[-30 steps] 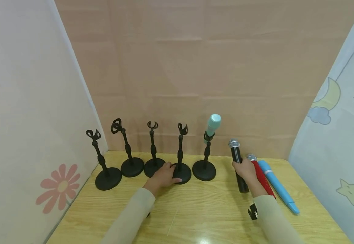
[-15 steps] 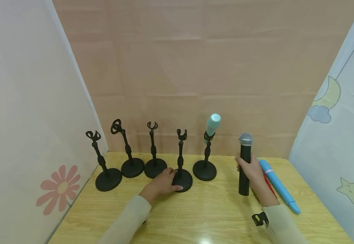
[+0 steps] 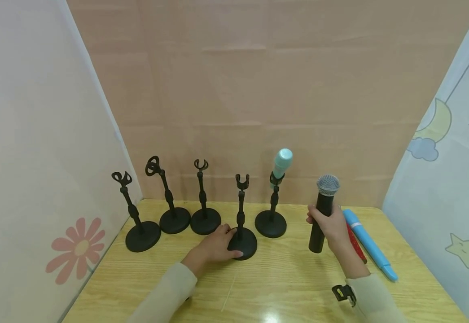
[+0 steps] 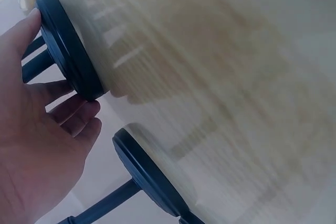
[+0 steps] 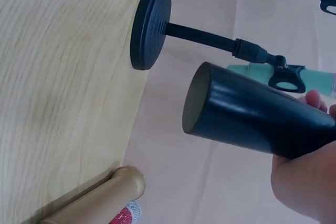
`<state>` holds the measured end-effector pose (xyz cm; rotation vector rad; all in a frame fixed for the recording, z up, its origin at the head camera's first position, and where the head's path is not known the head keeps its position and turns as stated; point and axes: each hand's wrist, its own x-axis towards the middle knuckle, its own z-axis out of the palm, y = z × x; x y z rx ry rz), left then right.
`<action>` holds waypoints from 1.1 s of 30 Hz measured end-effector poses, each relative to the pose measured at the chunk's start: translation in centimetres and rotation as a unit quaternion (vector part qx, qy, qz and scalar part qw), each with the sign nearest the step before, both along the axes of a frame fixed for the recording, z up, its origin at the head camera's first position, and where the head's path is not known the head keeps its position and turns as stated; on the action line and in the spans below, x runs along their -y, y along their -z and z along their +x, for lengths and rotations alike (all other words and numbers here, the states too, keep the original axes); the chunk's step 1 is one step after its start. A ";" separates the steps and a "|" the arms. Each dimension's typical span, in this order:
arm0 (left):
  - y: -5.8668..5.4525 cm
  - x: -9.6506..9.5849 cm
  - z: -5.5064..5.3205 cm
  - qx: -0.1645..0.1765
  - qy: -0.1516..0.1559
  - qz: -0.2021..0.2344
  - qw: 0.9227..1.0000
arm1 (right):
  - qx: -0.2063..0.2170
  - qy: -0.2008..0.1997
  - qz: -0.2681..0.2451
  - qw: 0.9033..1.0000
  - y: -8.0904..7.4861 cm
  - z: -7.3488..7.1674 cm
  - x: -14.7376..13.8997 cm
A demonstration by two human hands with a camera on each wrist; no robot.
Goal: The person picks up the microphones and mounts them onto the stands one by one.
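My left hand (image 3: 214, 245) grips the round base of a black microphone stand (image 3: 240, 217), thumb and fingers at its rim. This stand is upright, with a U-shaped clip on top holding nothing. My right hand (image 3: 332, 228) holds a black microphone (image 3: 324, 202) with a silver mesh head, tilted head-up above the right of the table. Its open-looking lower end faces the camera in the right wrist view. A mint-green microphone (image 3: 282, 162) sits in the clip of another stand (image 3: 273, 211), between my hands.
Several black stands (image 3: 204, 197) with bare clips line the left rear of the wooden table (image 3: 274, 278). At right lie a blue microphone (image 3: 369, 244) and a red one (image 3: 356, 246), partly behind my arm. A tan cylinder (image 5: 100, 200) shows in the right wrist view.
My left hand has drawn its stand toward me and its clip has turned. My right hand has lifted the black microphone from beside the others and tipped it.
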<state>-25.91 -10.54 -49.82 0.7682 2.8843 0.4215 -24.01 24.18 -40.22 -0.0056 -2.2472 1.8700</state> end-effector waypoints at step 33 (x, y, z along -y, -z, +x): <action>-0.6 -2.2 4.7 0.005 0.026 -0.088 0.996 | -0.086 -0.016 -0.037 0.995 -2.4 1.7 3.4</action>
